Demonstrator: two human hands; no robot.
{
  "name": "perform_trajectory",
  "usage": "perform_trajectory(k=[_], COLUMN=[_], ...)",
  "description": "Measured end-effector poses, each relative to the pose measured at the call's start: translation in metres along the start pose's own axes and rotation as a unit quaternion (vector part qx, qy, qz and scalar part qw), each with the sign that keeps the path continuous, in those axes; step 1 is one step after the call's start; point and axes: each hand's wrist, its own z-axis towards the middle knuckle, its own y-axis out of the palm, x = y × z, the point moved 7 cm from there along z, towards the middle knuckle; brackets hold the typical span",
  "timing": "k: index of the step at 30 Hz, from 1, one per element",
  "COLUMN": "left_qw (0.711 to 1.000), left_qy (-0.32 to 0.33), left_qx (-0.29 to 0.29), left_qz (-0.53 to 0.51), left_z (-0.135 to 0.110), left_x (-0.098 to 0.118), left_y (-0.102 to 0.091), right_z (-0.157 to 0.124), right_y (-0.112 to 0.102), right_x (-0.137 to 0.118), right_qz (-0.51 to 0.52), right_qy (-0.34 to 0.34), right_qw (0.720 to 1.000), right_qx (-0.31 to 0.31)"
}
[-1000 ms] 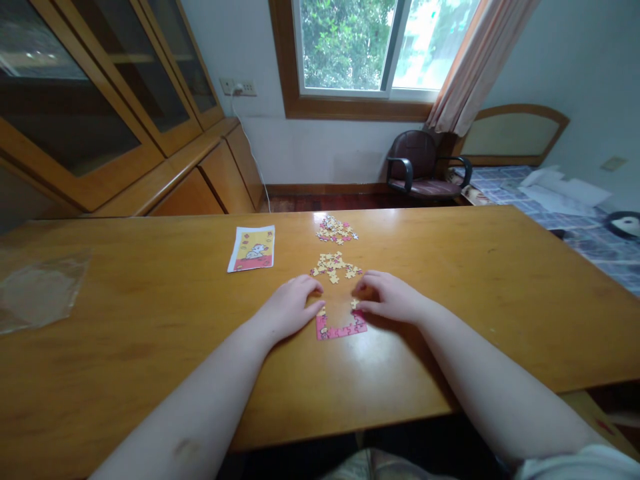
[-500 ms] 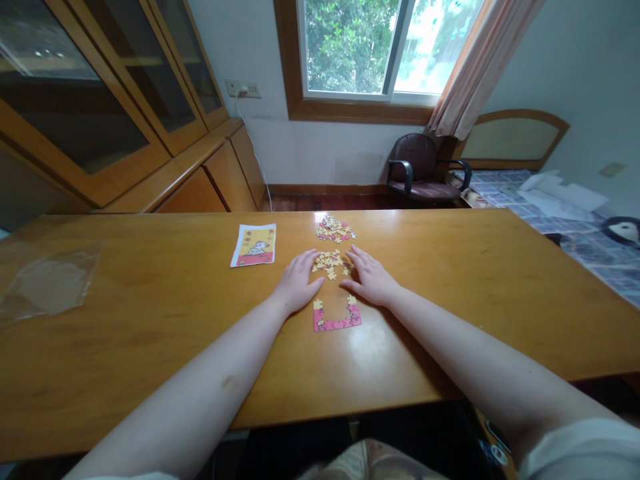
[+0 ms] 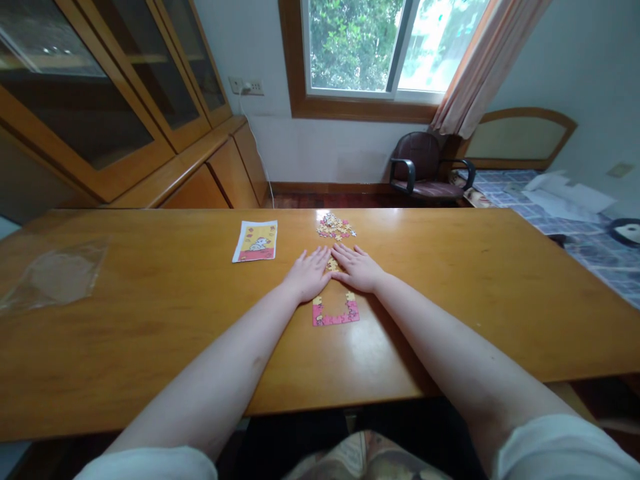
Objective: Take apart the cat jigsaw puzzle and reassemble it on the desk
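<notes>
My left hand (image 3: 309, 273) lies flat over the near pile of yellow puzzle pieces (image 3: 333, 265), fingers stretched out. From the other side my right hand (image 3: 357, 268) also rests flat on that pile, and the fingertips and thumbs of both hands nearly meet. Only a few pieces show in the gap between them; the others are hidden under the palms. Just below the hands sits a joined U-shaped puzzle border (image 3: 336, 320), pink with yellow upper ends. Beyond the fingertips is a second pile of mixed pink and yellow puzzle pieces (image 3: 336, 228).
A picture card (image 3: 257, 241) with a white cartoon animal lies left of the piles. A clear plastic bag (image 3: 60, 273) is at the far left of the wooden table (image 3: 190, 300). Past the table stand a glass-door cabinet (image 3: 210, 120), an office chair (image 3: 423, 167) and a bed (image 3: 530, 193).
Both hands have moved inward from the sides of the yellow pile and now cover most of it. The view has shifted slightly.
</notes>
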Motion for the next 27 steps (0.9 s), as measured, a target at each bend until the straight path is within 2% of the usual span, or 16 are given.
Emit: perform_trajectory(k=[4, 8, 12, 15, 19, 22, 27], left_qw=[1.0, 0.992, 0.959, 0.939, 0.951, 0.965, 0.99], left_qy=[-0.02, -0.016, -0.025, -0.03, -0.021, 0.013, 0.046], left_qx=[-0.004, -0.013, 0.052, 0.095, 0.109, 0.111, 0.059], left_qz=[-0.015, -0.124, -0.279, -0.33, -0.29, -0.237, -0.118], left_z=[-0.009, -0.016, -0.018, -0.016, -0.014, -0.015, -0.017], left_x=[0.005, 0.001, -0.016, -0.029, -0.035, -0.027, -0.012], left_y=[0.0, -0.005, -0.016, -0.022, -0.032, -0.038, -0.03], right_z=[-0.011, -0.018, -0.022, -0.022, -0.017, -0.015, -0.013], right_y=[0.001, -0.004, -0.016, -0.018, -0.016, -0.016, -0.018], right_x=[-0.004, 0.0, 0.018, 0.034, 0.043, 0.044, 0.042], right_qz=[0.023, 0.116, 0.272, 0.341, 0.353, 0.363, 0.373], right_qy=[0.013, 0.026, 0.058, 0.098, 0.129, 0.136, 0.146], right_qw=[1.0, 0.993, 0.957, 0.926, 0.913, 0.905, 0.899], right_qx=[0.004, 0.007, 0.082, 0.131, 0.161, 0.176, 0.178])
